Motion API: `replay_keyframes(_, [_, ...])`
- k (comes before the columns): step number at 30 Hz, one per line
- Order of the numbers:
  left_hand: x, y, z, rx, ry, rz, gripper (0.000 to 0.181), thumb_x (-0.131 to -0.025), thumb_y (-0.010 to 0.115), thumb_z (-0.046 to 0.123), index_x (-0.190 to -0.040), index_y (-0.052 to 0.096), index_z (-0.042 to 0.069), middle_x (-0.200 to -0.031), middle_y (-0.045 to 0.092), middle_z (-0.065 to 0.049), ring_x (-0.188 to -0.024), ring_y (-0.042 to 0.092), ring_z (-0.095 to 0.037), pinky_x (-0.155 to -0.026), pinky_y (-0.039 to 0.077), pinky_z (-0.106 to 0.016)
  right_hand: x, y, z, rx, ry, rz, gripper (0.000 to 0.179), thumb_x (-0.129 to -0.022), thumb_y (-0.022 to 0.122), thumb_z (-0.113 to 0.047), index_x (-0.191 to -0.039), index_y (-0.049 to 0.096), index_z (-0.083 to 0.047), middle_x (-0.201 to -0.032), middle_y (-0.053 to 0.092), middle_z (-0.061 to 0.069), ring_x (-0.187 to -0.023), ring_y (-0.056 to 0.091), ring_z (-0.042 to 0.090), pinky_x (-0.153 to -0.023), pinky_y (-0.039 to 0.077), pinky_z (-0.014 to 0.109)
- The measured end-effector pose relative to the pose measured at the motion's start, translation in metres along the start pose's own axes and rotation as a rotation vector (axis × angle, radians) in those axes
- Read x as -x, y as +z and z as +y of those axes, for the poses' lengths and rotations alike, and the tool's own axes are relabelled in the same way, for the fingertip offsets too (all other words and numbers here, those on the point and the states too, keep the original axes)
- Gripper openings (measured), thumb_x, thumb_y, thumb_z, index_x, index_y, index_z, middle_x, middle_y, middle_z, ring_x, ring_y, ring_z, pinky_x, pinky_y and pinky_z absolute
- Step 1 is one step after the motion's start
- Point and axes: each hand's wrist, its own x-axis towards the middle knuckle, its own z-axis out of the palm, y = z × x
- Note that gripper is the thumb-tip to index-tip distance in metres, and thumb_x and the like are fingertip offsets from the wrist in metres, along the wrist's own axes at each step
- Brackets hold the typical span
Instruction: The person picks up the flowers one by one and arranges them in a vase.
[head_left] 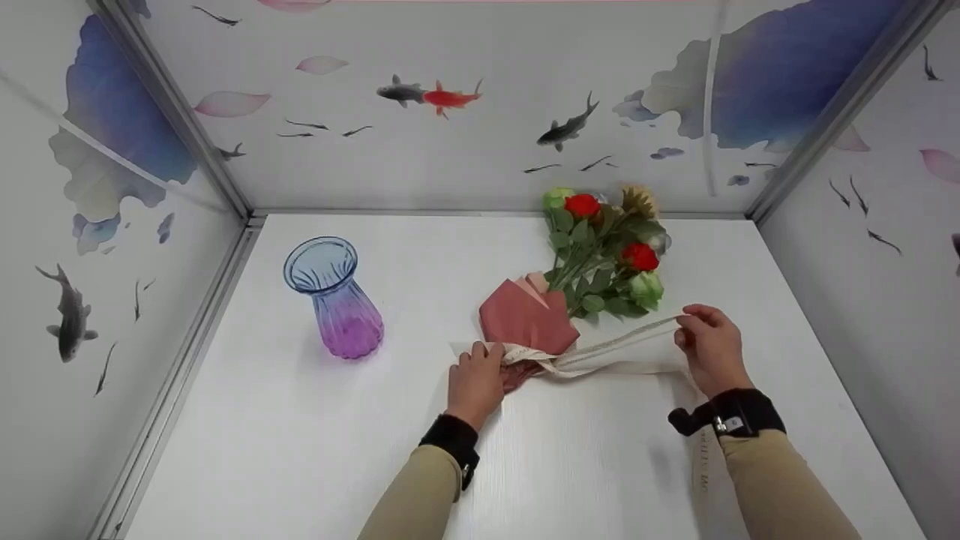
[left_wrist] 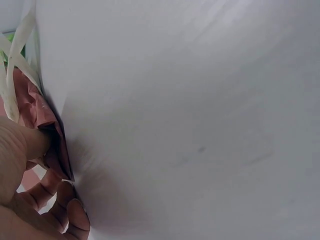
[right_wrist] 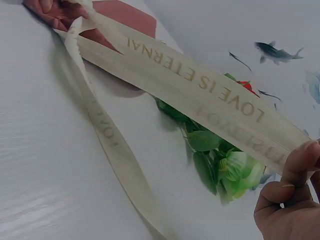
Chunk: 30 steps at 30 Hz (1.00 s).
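Note:
A cream ribbon (head_left: pixel 619 339) printed with gold letters stretches from the gathered end of the dusty-pink wrapping paper (head_left: pixel 525 319). Its loop is pinched between thumb and fingers of my right hand (head_left: pixel 711 349); in the right wrist view the ribbon (right_wrist: pixel 170 70) is taut and reads "LOVE IS ETERNAL" upside down. A loose tail (right_wrist: pixel 117 155) hangs below. My left hand (head_left: pixel 478 382) grips the crumpled paper end where the ribbon crosses it; the left wrist view shows the thumb against the paper (left_wrist: pixel 35 107) and the fingers curled. Artificial flowers (head_left: pixel 592 255) stick out of the paper.
A blue-to-purple ribbed glass vase (head_left: pixel 345 307) stands on the left of the white table (head_left: pixel 585 465). Printed wall panels (head_left: pixel 480 150) close off the back and sides. The flower heads lie near the back wall.

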Motion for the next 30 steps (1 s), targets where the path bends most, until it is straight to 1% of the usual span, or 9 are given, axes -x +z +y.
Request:
replay_keyframes(4, [0.000, 0.000, 0.000, 0.008, -0.003, 0.001, 0.030, -0.097, 0.069, 0.023, -0.125, 0.058, 0.017, -0.116, 0.055, -0.013, -0.095, 0.058, -0.033, -0.076, 0.049, -0.048, 0.002, -0.009, -0.012, -0.083, -0.020, 0.031, 0.021, -0.097, 0.065, 0.003, -0.112, 0.052, -0.003, -0.096, 0.055, 0.005, -0.071, 0.061, 0.015, -0.066, 0.054, 0.024])
replay_keyframes(10, [0.000, 0.000, 0.000, -0.018, -0.008, -0.015, 0.035, -0.098, 0.068, 0.027, -0.129, 0.056, 0.016, -0.118, 0.055, -0.014, -0.097, 0.058, -0.034, -0.076, 0.049, -0.047, 0.007, -0.023, -0.030, -0.153, -0.027, 0.101, 0.023, -0.101, 0.054, 0.003, -0.120, 0.044, -0.006, -0.096, 0.054, 0.008, -0.074, 0.067, 0.020, -0.071, 0.057, 0.028])
replay_keyframes(14, [0.000, 0.001, 0.000, -0.038, -0.005, -0.002, 0.035, -0.097, 0.070, 0.028, -0.127, 0.057, 0.016, -0.115, 0.056, -0.014, -0.095, 0.058, -0.033, -0.074, 0.049, -0.047, 0.010, -0.033, -0.041, -0.227, -0.017, 0.100, 0.024, -0.105, 0.051, -0.004, -0.124, 0.037, -0.010, -0.102, 0.056, 0.011, -0.084, 0.073, 0.025, -0.079, 0.059, 0.031])
replay_keyframes(18, [0.000, 0.001, 0.000, -0.048, -0.003, 0.003, 0.036, -0.097, 0.070, 0.028, -0.129, 0.057, 0.016, -0.115, 0.056, -0.014, -0.094, 0.058, -0.033, -0.073, 0.050, -0.047, 0.011, -0.041, -0.048, -0.289, -0.005, 0.089, 0.016, -0.106, 0.047, -0.008, -0.119, 0.038, -0.008, -0.108, 0.055, 0.015, -0.097, 0.074, 0.031, -0.088, 0.058, 0.034])
replay_keyframes(22, [0.000, 0.001, 0.001, -0.048, 0.000, 0.012, 0.036, -0.097, 0.070, 0.028, -0.128, 0.058, 0.016, -0.115, 0.056, -0.014, -0.094, 0.059, -0.033, -0.074, 0.050, -0.047, 0.010, -0.046, -0.049, -0.328, -0.012, 0.113, 0.011, -0.105, 0.048, -0.005, -0.114, 0.041, -0.004, -0.110, 0.051, 0.015, -0.104, 0.073, 0.032, -0.096, 0.056, 0.036])
replay_keyframes(24, [0.000, 0.002, 0.001, -0.049, 0.002, 0.021, 0.035, -0.096, 0.071, 0.028, -0.126, 0.058, 0.016, -0.114, 0.057, -0.014, -0.093, 0.059, -0.034, -0.073, 0.051, -0.047, 0.009, -0.049, -0.048, -0.330, -0.007, 0.133, 0.022, -0.105, 0.049, -0.005, -0.125, 0.040, -0.007, -0.116, 0.048, 0.012, -0.105, 0.073, 0.031, -0.100, 0.054, 0.035])
replay_keyframes(26, [0.000, 0.002, 0.000, -0.051, 0.001, 0.030, 0.034, -0.096, 0.072, 0.028, -0.125, 0.059, 0.016, -0.112, 0.057, -0.013, -0.092, 0.060, -0.033, -0.073, 0.051, -0.047, 0.008, -0.050, -0.045, -0.310, 0.009, 0.165, 0.040, -0.105, 0.050, -0.005, -0.141, 0.034, -0.011, -0.135, 0.042, 0.006, -0.106, 0.072, 0.028, -0.103, 0.051, 0.034])
replay_keyframes(28, [0.000, 0.002, 0.000, -0.054, 0.000, 0.033, 0.034, -0.096, 0.072, 0.029, -0.124, 0.058, 0.016, -0.112, 0.057, -0.013, -0.092, 0.060, -0.033, -0.073, 0.050, -0.047, 0.008, -0.052, -0.042, -0.266, 0.027, 0.188, 0.059, -0.105, 0.050, -0.007, -0.155, 0.021, -0.019, -0.157, 0.025, 0.003, -0.109, 0.071, 0.023, -0.105, 0.049, 0.031])
replay_keyframes(30, [0.000, 0.002, 0.001, -0.056, -0.002, 0.029, 0.034, -0.096, 0.072, 0.029, -0.125, 0.058, 0.016, -0.112, 0.056, -0.013, -0.093, 0.059, -0.033, -0.073, 0.050, -0.046, 0.008, -0.053, -0.038, -0.189, 0.036, 0.201, 0.069, -0.105, 0.048, -0.008, -0.162, 0.011, -0.023, -0.167, 0.003, -0.004, -0.111, 0.068, 0.018, -0.105, 0.048, 0.029])
